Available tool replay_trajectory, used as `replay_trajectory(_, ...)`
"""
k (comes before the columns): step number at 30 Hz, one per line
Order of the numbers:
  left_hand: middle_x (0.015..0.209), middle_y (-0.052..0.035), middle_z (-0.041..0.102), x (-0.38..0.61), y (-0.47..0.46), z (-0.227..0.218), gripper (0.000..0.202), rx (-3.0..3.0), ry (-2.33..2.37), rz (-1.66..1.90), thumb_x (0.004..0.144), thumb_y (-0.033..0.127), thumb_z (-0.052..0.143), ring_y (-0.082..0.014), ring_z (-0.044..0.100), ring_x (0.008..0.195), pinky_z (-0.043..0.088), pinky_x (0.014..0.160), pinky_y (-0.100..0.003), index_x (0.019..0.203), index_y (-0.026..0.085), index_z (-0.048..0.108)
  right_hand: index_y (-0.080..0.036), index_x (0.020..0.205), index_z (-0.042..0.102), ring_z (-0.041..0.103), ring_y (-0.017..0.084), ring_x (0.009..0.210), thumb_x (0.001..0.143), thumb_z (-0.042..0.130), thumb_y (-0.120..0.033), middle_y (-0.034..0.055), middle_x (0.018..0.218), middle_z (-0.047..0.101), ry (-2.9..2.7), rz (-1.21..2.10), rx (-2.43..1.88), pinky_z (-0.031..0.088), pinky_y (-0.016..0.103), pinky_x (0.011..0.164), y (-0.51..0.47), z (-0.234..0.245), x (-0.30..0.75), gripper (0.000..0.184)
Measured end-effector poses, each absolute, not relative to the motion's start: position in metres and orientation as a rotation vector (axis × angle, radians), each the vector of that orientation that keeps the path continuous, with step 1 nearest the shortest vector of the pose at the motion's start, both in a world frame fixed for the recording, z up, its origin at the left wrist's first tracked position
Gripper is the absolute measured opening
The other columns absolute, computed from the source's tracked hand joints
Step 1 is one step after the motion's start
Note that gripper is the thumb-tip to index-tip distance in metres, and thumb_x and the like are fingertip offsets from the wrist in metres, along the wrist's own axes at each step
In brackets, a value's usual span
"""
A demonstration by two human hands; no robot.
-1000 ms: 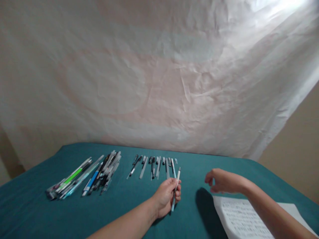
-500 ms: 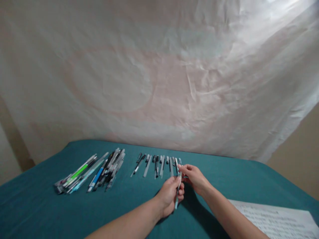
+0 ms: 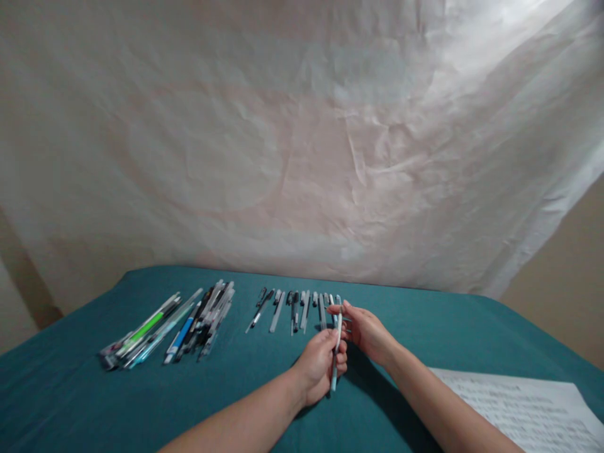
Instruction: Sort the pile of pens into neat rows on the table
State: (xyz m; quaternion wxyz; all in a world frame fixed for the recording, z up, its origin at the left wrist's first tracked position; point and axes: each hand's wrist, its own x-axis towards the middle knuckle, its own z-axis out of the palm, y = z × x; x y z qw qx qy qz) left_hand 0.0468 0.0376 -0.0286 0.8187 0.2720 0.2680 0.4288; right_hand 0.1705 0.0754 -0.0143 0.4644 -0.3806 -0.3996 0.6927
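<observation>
My left hand (image 3: 321,367) is closed around a slim white and pale blue pen (image 3: 335,377), whose lower end sticks out below the fist. At the pen's upper end, my right hand (image 3: 369,331) has its thumb and fingers closed together, with the index finger reaching across the top. Whether a cap or other small part sits between the right fingertips is too small to make out. Just beyond the hands lies a row of pen parts, among them a clear barrel (image 3: 322,313) and a black pen (image 3: 260,313). The right fingers hide part of the row's right end.
To the left lie a pile of clear and black pens (image 3: 214,321), a blue pen (image 3: 182,338) and a bundle with a bright green pen (image 3: 147,328). A written sheet of paper (image 3: 523,402) is at the right front. A pale sheet (image 3: 302,157) hangs behind the teal-covered table (image 3: 425,327).
My right index finger now reaches farther left across the pen's upper end. My left hand keeps its hold on the pen, and the whole view has shifted slightly.
</observation>
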Motion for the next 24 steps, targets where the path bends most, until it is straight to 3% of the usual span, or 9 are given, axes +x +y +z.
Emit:
replay_trajectory(6, 0.061, 0.0036, 0.041, 0.047, 0.037, -0.027, 0.016, 0.604, 0.561, 0.896, 0.082, 0.029, 0.045, -0.0031, 0.036, 0.045, 0.021, 0.044, -0.016, 0.09, 0.015, 0.045, -0.014, 0.06, 0.052, 0.043, 0.006, 0.046, 0.068, 0.064, -0.039, -0.0031, 0.053, 0.047, -1.134, 1.481, -1.011, 0.037, 0.019, 0.047, 0.075, -0.017, 0.173, 0.028)
replay_trajectory(9, 0.06, 0.0034, 0.042, 0.047, 0.036, -0.028, 0.014, 0.61, 0.569, 0.884, 0.082, 0.028, 0.044, -0.0036, 0.037, 0.045, 0.022, 0.045, -0.017, 0.086, 0.015, 0.044, -0.014, 0.066, 0.056, 0.043, 0.006, 0.047, 0.068, 0.063, -0.038, -0.0021, 0.056, 0.049, -1.128, 1.448, -1.033, 0.036, 0.018, 0.046, 0.078, -0.011, 0.176, 0.025)
replay_trajectory(14, 0.061, 0.0033, 0.043, 0.046, 0.035, -0.029, 0.012, 0.595, 0.611, 0.875, 0.082, 0.028, 0.043, -0.0035, 0.037, 0.045, 0.022, 0.045, -0.017, 0.084, 0.016, 0.043, -0.015, 0.079, 0.061, 0.049, 0.009, 0.056, 0.069, 0.058, -0.037, 0.0036, 0.08, 0.059, -1.198, 1.218, -1.122, 0.039, 0.019, 0.047, 0.099, -0.008, 0.188, 0.024)
replay_trajectory(19, 0.061, 0.0036, 0.043, 0.045, 0.035, -0.028, 0.012, 0.573, 0.622, 0.876, 0.081, 0.028, 0.045, -0.0037, 0.037, 0.046, 0.023, 0.046, -0.017, 0.083, 0.016, 0.043, -0.014, 0.073, 0.064, 0.051, 0.013, 0.046, 0.07, 0.051, -0.031, 0.0025, 0.055, 0.059, -1.662, 0.784, -1.46, 0.038, 0.023, 0.047, 0.124, -0.028, 0.194, 0.022)
replay_trajectory(24, 0.061, 0.0036, 0.043, 0.045, 0.034, -0.027, 0.013, 0.567, 0.631, 0.873, 0.08, 0.028, 0.046, -0.0035, 0.037, 0.046, 0.023, 0.046, -0.017, 0.083, 0.016, 0.043, -0.018, 0.075, 0.061, 0.053, 0.014, 0.051, 0.066, 0.055, -0.026, 0.0019, 0.058, 0.06, -1.777, 0.418, -1.524, 0.036, 0.024, 0.052, 0.132, -0.045, 0.19, 0.014)
